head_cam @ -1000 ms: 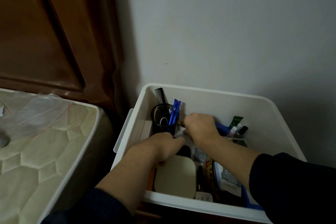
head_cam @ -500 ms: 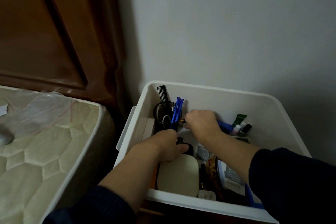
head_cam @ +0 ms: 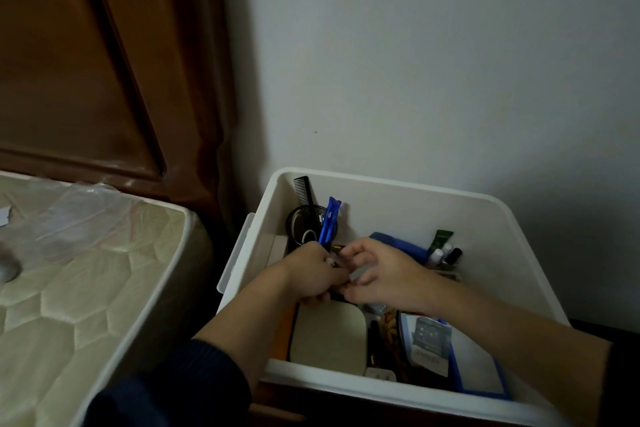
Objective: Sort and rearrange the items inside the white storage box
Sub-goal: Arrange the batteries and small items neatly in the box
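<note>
The white storage box (head_cam: 398, 184) stands against the wall, full of small items. At its back left a black cup (head_cam: 297, 224) holds a black comb (head_cam: 303, 191) and a blue packet (head_cam: 330, 221). My left hand (head_cam: 311, 272) and my right hand (head_cam: 384, 276) meet in the middle of the box, just in front of the cup. The left fingers are curled on a small dark object, mostly hidden. The right hand pinches a small grey piece (head_cam: 360, 274). A beige square case (head_cam: 329, 336) lies below both hands.
A blue tray (head_cam: 401, 245), a green tube (head_cam: 440, 238) and small bottles (head_cam: 450, 255) sit at the box's back right. A blister pack (head_cam: 429, 336) and a white plug (head_cam: 381, 374) lie near the front. A mattress (head_cam: 86, 288) with a plastic bag is left.
My right hand has drawn back from beside the cup towards the box's middle. My left hand has come up to meet it, and the fingers of both now touch.
</note>
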Tool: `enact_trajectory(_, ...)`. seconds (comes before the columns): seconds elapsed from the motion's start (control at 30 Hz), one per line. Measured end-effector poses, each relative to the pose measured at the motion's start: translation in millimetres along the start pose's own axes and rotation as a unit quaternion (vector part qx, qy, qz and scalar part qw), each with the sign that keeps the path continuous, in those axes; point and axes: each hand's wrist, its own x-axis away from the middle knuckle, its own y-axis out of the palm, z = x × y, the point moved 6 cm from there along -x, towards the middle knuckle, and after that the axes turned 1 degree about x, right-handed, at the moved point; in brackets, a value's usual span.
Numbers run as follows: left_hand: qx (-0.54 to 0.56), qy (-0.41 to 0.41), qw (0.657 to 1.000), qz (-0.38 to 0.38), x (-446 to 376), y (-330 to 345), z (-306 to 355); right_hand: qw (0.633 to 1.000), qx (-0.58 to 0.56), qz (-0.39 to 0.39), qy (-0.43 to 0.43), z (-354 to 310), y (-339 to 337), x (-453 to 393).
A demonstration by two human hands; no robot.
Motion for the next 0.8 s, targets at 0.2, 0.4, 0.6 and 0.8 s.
enact_trajectory(0.2, 0.065, -0.038, 0.996, -0.04, 6.4, 8.0, -0.8, 0.996, 0.048, 0.075, -0.016, 0.8, 4.1, 2.9)
enact_trajectory(0.4, -0.075, -0.078, 0.993, -0.036, 7.5, 5.9, -9.6, 0.953, 0.245, 0.177, -0.004, 1.2, -15.4, -3.0)
enact_trajectory(0.6, -0.147, -0.07, 0.987, -0.013, 0.6, 5.4, -12.8, 0.934, 0.296, 0.193, 0.042, -11.5, -20.3, -21.1)
enact_trajectory(0.8, -0.186, -0.065, 0.98, -0.009, 1.0, 5.7, -14.0, 0.914, 0.365, 0.166, 0.057, -9.3, -8.7, -40.0)
